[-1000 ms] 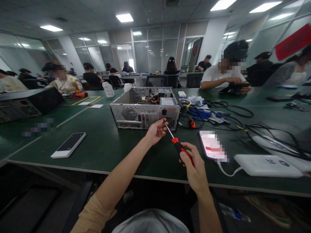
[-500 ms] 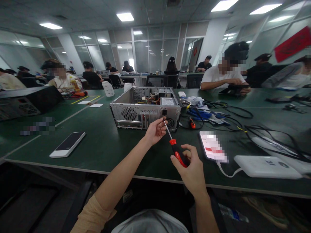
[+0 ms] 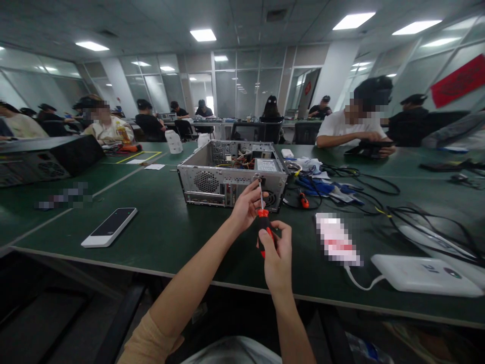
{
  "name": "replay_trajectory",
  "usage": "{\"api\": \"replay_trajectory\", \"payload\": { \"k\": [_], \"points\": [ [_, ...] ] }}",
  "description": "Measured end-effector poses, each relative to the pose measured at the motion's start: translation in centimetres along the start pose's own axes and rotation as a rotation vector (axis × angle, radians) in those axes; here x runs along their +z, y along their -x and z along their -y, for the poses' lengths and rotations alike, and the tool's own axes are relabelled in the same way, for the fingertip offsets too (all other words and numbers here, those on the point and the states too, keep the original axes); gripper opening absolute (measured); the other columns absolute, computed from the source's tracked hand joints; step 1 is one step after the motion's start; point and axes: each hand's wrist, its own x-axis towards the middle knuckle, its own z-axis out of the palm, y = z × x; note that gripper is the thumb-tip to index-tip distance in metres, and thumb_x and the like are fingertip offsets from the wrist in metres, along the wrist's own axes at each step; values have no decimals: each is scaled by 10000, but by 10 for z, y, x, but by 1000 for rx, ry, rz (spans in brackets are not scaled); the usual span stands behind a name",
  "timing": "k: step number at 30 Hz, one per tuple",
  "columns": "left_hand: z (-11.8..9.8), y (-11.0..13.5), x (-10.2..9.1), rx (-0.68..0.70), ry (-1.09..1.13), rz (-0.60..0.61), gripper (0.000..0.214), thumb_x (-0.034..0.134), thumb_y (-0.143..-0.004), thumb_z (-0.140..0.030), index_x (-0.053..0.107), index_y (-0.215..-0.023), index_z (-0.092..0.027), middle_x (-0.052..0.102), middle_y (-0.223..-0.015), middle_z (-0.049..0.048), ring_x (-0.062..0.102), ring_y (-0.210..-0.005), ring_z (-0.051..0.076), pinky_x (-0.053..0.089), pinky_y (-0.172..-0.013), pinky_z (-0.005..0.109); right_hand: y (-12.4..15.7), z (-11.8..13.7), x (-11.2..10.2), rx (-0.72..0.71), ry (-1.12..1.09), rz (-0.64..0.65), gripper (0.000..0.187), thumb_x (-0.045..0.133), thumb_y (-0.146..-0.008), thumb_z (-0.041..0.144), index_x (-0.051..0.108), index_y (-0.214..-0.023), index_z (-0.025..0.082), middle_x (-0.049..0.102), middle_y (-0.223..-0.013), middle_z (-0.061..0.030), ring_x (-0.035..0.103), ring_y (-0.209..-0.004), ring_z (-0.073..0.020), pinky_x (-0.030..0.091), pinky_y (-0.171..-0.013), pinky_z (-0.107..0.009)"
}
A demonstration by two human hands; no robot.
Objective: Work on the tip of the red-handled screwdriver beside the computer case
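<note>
An open grey computer case [image 3: 212, 174] lies on the green table [image 3: 170, 227], its rear panel facing me. My right hand [image 3: 276, 258] is closed round the red and black handle of a screwdriver [image 3: 263, 222]. The shaft points up at the top of the rear panel, near the power supply. My left hand [image 3: 246, 205] pinches the metal shaft just below the tip, close to the case's back.
A white phone [image 3: 109, 227] lies at the left. Another phone [image 3: 337, 240] is cabled to a white power bank [image 3: 424, 275] on the right. Black cables [image 3: 379, 194] and blue items lie behind. A black computer case [image 3: 41, 159] stands far left. Several people sit around.
The screwdriver swung from a slant to nearly upright, and its tip rose to the case's rear panel. My right hand moved left and closer to my left hand.
</note>
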Motion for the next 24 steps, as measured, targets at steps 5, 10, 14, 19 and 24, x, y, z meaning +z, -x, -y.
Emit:
{"api": "replay_trajectory", "payload": {
  "k": [5,10,14,19,24],
  "points": [
    [-2,0,-1,15,12,26,502,681,-826,-215,572,-1315,-253,685,-810,14,575,-533,71,442,-481,161,-5,2,2,4,-22,-5,286,611,-865,420,452,-1030,250,528,-680,72,502,-582,-117,409,-549,-244],
    [-4,0,-1,13,37,17,530,647,-839,-178,533,-1354,-233,680,-802,13,579,-532,75,440,-479,168,-9,7,4,49,-78,-3,280,618,-848,415,458,-1004,246,538,-667,75,517,-577,-114,411,-549,-240],
    [-5,-1,-1,21,37,7,468,661,-830,-159,587,-1287,-221,674,-798,7,575,-524,64,432,-472,158,-10,6,7,80,-114,-6,289,601,-859,431,446,-1026,255,558,-665,69,550,-585,-126,404,-538,-243],
    [-5,-2,-2,10,48,-1,386,692,-806,-148,642,-1186,-193,677,-822,11,574,-536,56,444,-481,150,-10,4,12,91,-127,12,292,581,-880,452,443,-1053,262,573,-665,68,564,-593,-131,408,-550,-249],
    [-6,-1,-2,10,54,3,336,686,-817,-150,660,-1150,-193,669,-820,6,564,-542,48,456,-501,143,-11,4,13,98,-137,16,280,587,-875,431,446,-1048,263,583,-699,67,577,-611,-128,427,-581,-260]
  ]
}}
